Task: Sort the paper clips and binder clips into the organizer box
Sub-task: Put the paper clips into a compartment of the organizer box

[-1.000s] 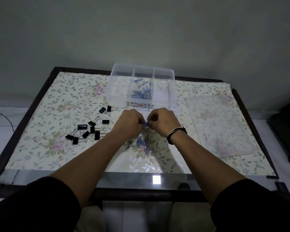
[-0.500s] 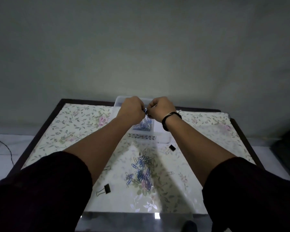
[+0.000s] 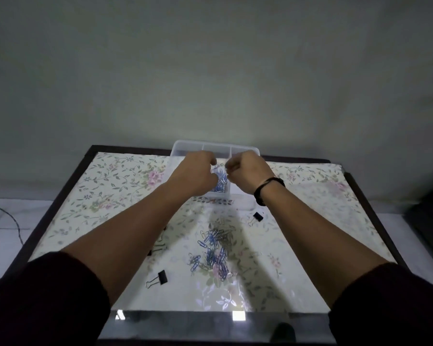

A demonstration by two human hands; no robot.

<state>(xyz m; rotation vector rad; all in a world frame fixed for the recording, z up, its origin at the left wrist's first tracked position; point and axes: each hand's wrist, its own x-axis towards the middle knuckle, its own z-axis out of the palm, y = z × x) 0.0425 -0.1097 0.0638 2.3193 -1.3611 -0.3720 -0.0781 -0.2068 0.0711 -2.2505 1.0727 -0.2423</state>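
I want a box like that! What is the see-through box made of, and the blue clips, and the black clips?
The clear organizer box looks like glossy hard plastic: the tablecloth shows through its walls. The blue paper clips lying on the table seem to be thin bent wire with a coloured coating, perhaps plastic; some look bare silver. The black binder clip looks like painted metal with shiny wire handles.

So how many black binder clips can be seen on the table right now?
2 clearly: one binder clip near the organizer box, below the right wrist; another near the front. Dark bits beside the left forearm suggest more, hidden.
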